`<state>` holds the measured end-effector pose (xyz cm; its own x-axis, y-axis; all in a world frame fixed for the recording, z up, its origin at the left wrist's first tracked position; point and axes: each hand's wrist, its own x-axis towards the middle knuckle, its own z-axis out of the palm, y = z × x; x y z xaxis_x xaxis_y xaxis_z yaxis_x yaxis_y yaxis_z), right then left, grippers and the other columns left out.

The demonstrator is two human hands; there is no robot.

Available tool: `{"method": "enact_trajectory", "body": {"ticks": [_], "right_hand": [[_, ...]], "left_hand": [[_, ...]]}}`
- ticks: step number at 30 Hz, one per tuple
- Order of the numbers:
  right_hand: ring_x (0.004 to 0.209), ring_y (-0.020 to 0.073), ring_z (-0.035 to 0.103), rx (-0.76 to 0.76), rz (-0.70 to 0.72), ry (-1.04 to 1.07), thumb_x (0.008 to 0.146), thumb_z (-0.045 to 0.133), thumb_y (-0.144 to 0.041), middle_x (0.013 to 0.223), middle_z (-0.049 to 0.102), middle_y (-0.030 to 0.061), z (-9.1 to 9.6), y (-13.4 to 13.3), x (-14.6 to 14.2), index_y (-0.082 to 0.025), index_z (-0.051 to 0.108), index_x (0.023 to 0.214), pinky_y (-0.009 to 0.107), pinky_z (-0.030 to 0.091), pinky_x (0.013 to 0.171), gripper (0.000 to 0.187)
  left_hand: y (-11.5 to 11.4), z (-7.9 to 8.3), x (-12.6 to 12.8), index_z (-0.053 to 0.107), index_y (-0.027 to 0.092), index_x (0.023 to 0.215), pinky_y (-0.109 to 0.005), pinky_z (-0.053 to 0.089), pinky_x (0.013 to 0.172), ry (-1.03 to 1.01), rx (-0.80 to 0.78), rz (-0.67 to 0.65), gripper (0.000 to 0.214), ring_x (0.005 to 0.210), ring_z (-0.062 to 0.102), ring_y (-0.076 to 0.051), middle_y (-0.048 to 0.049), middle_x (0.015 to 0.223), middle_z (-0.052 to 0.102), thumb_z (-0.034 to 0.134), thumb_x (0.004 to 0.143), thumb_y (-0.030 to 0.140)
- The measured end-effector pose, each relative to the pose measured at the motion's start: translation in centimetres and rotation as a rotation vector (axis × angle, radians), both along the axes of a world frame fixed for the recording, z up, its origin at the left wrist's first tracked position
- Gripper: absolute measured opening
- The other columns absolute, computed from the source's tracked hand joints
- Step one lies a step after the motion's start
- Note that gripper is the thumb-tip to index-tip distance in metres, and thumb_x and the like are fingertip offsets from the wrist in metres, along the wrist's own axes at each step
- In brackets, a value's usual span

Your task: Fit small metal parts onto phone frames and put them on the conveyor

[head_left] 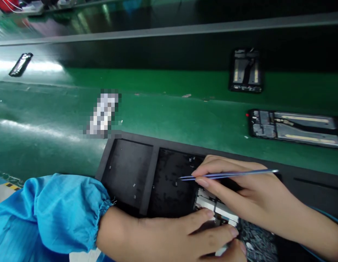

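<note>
My right hand (240,189) is closed in a pinch around a pair of metal tweezers (226,174). Their tips point left, close above a small part (176,184) in the dark middle compartment of a black tray (155,174). I cannot tell whether the tips touch it. Lower in the picture, my left hand (185,236) grips an opened phone (226,211), its fingers lying across the silvery inner side. Both hands partly hide the phone. To its right, a heap of small dark parts (257,240) fills another compartment.
Two opened phones lie on the green mat (163,116): an upright phone (246,71) and a sideways phone (294,127). At left are a dark phone-like piece (21,64) and a pixelated oblong item (103,112). A grey ledge (169,35) crosses behind.
</note>
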<state>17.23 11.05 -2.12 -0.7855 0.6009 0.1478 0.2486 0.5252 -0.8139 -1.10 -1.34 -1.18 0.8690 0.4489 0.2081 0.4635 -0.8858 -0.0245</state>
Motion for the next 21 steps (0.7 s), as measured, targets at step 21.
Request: {"method": "enact_trajectory", "body": {"ticks": [21], "right_hand": [[0.078, 0.0147, 0.072, 0.043, 0.074, 0.038, 0.102, 0.06, -0.023, 0.09, 0.077, -0.0006, -0.25, -0.1, -0.13, -0.025, 0.071, 0.101, 0.026, 0.056, 0.066, 0.011]], "left_hand": [[-0.1, -0.25, 0.43, 0.066, 0.035, 0.139, -0.038, 0.052, 0.111, 0.004, -0.037, -0.023, 0.044, 0.137, 0.053, -0.024, 0.0033, 0.146, 0.06, 0.036, 0.108, 0.028]]}}
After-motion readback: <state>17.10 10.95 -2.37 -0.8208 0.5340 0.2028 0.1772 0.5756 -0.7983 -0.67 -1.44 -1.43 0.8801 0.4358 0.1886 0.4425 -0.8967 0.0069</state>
